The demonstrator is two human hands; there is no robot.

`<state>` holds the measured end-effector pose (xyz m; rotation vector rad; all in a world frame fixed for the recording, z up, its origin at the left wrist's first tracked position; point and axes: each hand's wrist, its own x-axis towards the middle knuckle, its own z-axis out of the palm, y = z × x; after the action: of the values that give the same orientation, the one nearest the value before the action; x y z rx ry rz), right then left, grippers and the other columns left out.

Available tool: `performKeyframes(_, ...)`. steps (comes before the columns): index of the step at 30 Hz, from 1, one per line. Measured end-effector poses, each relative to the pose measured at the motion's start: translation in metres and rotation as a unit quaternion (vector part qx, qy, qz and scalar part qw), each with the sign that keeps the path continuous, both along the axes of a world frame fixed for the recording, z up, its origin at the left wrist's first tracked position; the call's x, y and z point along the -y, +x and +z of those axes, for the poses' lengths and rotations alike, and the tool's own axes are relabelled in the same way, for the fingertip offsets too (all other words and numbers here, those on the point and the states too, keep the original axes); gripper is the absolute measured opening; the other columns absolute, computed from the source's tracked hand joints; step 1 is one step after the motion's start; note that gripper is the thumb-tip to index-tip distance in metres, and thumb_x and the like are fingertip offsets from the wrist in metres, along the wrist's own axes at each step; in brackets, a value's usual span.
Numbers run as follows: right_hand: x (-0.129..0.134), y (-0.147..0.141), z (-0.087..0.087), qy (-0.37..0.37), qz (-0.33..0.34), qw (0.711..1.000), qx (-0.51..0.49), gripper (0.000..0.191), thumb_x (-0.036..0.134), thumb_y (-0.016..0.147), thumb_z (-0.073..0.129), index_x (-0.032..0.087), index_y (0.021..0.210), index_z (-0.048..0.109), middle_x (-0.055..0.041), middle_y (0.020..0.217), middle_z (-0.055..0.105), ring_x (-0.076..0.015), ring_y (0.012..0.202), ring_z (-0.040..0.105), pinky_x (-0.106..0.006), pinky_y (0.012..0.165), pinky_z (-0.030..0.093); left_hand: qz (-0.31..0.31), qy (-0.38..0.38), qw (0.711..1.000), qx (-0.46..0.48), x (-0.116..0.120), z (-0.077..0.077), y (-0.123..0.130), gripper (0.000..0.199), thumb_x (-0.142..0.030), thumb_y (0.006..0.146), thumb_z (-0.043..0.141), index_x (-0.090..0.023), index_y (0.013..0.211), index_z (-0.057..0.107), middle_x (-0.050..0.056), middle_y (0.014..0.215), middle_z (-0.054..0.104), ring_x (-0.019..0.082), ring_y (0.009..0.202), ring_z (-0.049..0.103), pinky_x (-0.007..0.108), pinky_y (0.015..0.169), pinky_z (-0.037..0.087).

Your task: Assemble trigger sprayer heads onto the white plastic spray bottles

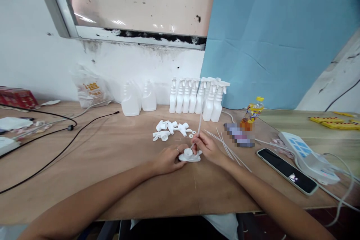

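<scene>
At the middle of the table, my left hand (170, 159) grips a white spray head (189, 154) that lies on its side with its round opening showing. My right hand (206, 146) pinches a thin white tube (199, 125), held nearly upright, its lower end close to the opening; whether it is inside cannot be made out. Loose white spray heads (168, 129) and small white rings (191, 135) lie just beyond my hands. More thin tubes (229, 150) are spread beside my right forearm.
Bottles with spray heads (194, 99) stand along the wall, headless bottles (131, 101) to their left. Right of my hands are a drink bottle (253, 114), a phone (287, 170) and a power strip (309, 157). Black cables (64, 148) cross the left side.
</scene>
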<state>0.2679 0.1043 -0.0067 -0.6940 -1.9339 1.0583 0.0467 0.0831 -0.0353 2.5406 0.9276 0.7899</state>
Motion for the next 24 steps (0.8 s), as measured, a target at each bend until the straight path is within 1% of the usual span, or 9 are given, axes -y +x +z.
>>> performKeyframes(2,0.0,-0.001,0.001,0.029,-0.002,0.999,0.035,0.027,0.049,0.097,0.051,0.023,0.091,0.054,0.0013,0.07,0.058,-0.0152,0.064,0.056,-0.028,0.064,0.045,0.0,0.0,1.0,-0.002,0.0,0.0,-0.001,0.044,-0.026,0.087,0.062,-0.025,0.129,0.051,0.005,0.113,0.067,0.023,0.098,0.062,0.033,0.084,0.048)
performKeyframes(4,0.0,-0.001,0.001,0.079,-0.014,0.994,0.067,0.025,0.046,0.095,0.057,0.022,0.089,0.059,-0.0014,0.078,0.06,-0.0169,0.072,0.057,-0.03,0.069,0.046,-0.001,0.002,1.0,-0.013,-0.001,0.0,-0.001,0.044,-0.027,0.087,0.062,-0.025,0.13,0.051,0.006,0.113,0.066,0.024,0.099,0.062,0.035,0.084,0.048)
performKeyframes(6,0.0,-0.001,0.0,0.119,-0.026,0.989,0.078,0.024,0.044,0.094,0.058,0.021,0.087,0.062,-0.0034,0.083,0.062,-0.0185,0.078,0.057,-0.032,0.074,0.046,-0.005,0.004,1.0,-0.02,-0.002,0.0,-0.002,0.043,-0.028,0.088,0.061,-0.024,0.13,0.05,0.007,0.114,0.066,0.025,0.102,0.062,0.035,0.085,0.048)
performKeyframes(10,0.0,0.0,-0.005,0.146,-0.03,0.986,0.078,0.024,0.043,0.094,0.059,0.022,0.084,0.064,-0.0036,0.084,0.062,-0.0194,0.082,0.057,-0.033,0.078,0.046,-0.013,0.01,1.0,-0.008,-0.002,0.0,-0.001,0.047,-0.027,0.089,0.06,-0.025,0.134,0.048,0.008,0.125,0.063,0.025,0.109,0.06,0.036,0.09,0.047)
performKeyframes(13,0.001,-0.002,-0.009,0.138,-0.039,0.987,0.075,0.025,0.041,0.092,0.061,0.021,0.078,0.062,-0.0026,0.08,0.062,-0.0185,0.077,0.057,-0.032,0.075,0.045,-0.006,0.011,1.0,-0.014,-0.002,0.001,0.0,0.046,-0.029,0.089,0.06,-0.025,0.134,0.05,0.007,0.118,0.066,0.024,0.103,0.062,0.034,0.086,0.047)
performKeyframes(17,0.003,-0.006,-0.01,0.108,-0.062,0.99,0.065,0.024,0.039,0.09,0.061,0.02,0.075,0.06,-0.0019,0.073,0.062,-0.0176,0.07,0.056,-0.03,0.067,0.043,0.007,-0.012,1.0,-0.025,-0.003,-0.001,-0.001,0.045,-0.032,0.091,0.059,-0.024,0.135,0.051,0.002,0.089,0.069,0.02,0.077,0.062,0.029,0.069,0.045)
performKeyframes(19,0.002,-0.007,-0.01,0.103,-0.065,0.99,0.07,0.025,0.038,0.089,0.062,0.02,0.073,0.059,-0.0016,0.071,0.061,-0.0171,0.069,0.055,-0.029,0.066,0.041,0.002,-0.028,0.999,-0.02,-0.005,-0.004,-0.001,0.045,-0.034,0.091,0.059,-0.024,0.134,0.052,0.0,0.081,0.067,0.018,0.068,0.061,0.027,0.064,0.043)
performKeyframes(22,-0.002,-0.009,-0.009,0.091,-0.042,0.99,0.098,0.026,0.038,0.088,0.062,0.019,0.071,0.058,-0.0002,0.068,0.058,-0.0156,0.066,0.051,-0.027,0.063,0.039,-0.004,-0.036,0.999,-0.009,-0.008,-0.008,-0.002,0.046,-0.034,0.089,0.06,-0.024,0.133,0.053,-0.001,0.079,0.067,0.017,0.067,0.06,0.026,0.063,0.042)
performKeyframes(24,-0.005,-0.01,-0.01,0.088,-0.022,0.988,0.129,0.026,0.038,0.089,0.061,0.019,0.071,0.057,0.0011,0.067,0.055,-0.0144,0.064,0.048,-0.026,0.06,0.036,-0.007,-0.039,0.999,-0.004,-0.009,-0.01,-0.002,0.039,-0.033,0.089,0.06,-0.022,0.127,0.056,0.0,0.079,0.066,0.017,0.068,0.06,0.026,0.063,0.042)
